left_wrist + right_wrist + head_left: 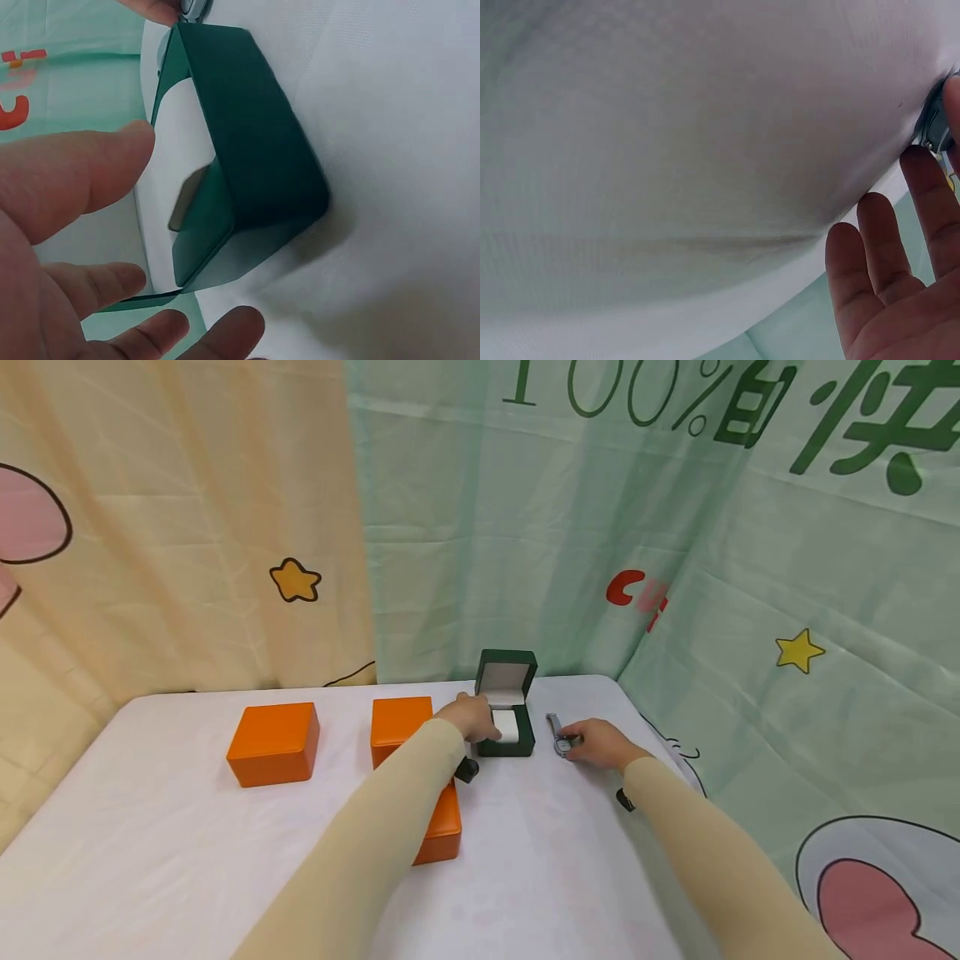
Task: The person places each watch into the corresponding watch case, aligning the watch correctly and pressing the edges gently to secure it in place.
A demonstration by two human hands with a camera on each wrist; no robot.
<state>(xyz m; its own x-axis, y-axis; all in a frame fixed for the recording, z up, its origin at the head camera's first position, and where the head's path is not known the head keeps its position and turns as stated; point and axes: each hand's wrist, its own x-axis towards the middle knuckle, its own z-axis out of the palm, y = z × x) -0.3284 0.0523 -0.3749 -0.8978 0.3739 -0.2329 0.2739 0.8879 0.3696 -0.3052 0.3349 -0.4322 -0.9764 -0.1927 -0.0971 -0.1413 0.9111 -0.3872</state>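
The dark green box [517, 739] stands with its lid up, a white cushion [506, 725] inside. At its left side is my left hand [472, 720], the fingers spread and holding nothing. In the left wrist view, the thumb reaches over the opening of the green box [255, 135], beside the cushion [180, 135]. To the right of the box, a silver wristwatch [559, 737] lies on the table. My right hand [600, 743] pinches its dial end between thumb and forefinger. The right wrist view shows the watch [934, 124] partly covered by fingers, the other fingers extended.
Three orange boxes are on the white table [540, 860]: one at the left [273, 743], one [401, 718] just left of the green box, and one [442, 831] nearer, partly behind the left sleeve. Printed curtains [487, 527] hang behind and at the right.
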